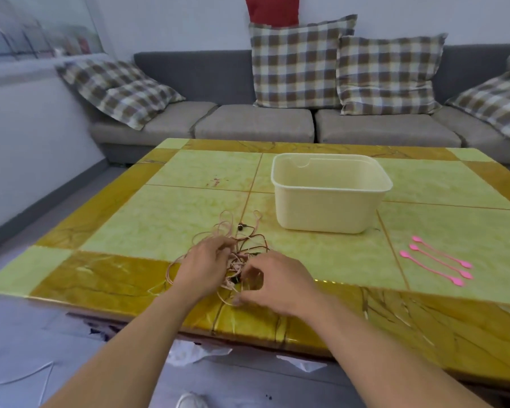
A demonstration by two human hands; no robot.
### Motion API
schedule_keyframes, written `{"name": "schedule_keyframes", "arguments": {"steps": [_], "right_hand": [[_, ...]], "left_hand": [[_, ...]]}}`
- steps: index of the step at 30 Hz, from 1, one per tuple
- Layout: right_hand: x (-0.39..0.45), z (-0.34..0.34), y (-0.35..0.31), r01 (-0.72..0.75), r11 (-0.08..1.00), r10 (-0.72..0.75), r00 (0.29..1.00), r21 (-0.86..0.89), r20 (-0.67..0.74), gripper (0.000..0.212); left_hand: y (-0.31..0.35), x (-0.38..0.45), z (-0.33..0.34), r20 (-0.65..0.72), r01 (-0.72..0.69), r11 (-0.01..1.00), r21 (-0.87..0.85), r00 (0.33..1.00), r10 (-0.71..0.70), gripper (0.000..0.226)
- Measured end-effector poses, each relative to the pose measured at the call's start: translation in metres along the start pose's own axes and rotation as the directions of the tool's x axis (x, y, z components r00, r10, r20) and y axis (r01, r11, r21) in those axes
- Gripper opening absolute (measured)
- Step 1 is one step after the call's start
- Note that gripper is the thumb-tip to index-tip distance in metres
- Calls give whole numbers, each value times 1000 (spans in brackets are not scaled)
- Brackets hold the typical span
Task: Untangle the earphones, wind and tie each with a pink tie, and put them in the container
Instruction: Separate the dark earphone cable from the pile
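My left hand point(202, 267) and right hand point(272, 279) both pinched strands of the tangled earphones point(239, 245), whose thin, limp cords seemed best grasped near a bud.

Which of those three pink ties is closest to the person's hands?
The lowest pink tie, the one nearest the table's front edge. Its round end points toward the right hand; the other two ties lie beyond it, farther back on the table.
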State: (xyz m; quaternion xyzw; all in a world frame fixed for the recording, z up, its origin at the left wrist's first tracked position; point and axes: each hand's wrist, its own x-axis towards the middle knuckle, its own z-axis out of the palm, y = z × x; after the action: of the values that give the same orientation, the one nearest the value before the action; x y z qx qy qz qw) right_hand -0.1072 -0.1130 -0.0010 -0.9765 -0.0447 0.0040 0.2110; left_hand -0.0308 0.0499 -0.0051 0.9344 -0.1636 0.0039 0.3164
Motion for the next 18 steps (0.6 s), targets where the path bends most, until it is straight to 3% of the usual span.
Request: {"name": "schedule_keyframes", "arguments": {"steps": [3,5,9,13,18], "right_hand": [[8,14,-10,57,991,-56,998,-123,7,41],[14,19,-10,49,996,-50,999,-80,-10,27],[12,5,-6,-6,944,43,994,329,-103,42],[3,-21,4,-13,802,226,932,597,-282,37],[-4,-36,17,-19,523,421,875,852,-238,32]], "left_hand": [[-9,3,-6,27,-17,999,-33,999,18,30],[-10,4,-7,44,-22,999,-37,999,24,30],[-18,6,-6,38,-24,999,-42,999,26,30],[-22,8,-9,-10,9,999,-49,1000,-9,39],[-22,7,-9,-139,-17,998,-55,990,9,44]]}}
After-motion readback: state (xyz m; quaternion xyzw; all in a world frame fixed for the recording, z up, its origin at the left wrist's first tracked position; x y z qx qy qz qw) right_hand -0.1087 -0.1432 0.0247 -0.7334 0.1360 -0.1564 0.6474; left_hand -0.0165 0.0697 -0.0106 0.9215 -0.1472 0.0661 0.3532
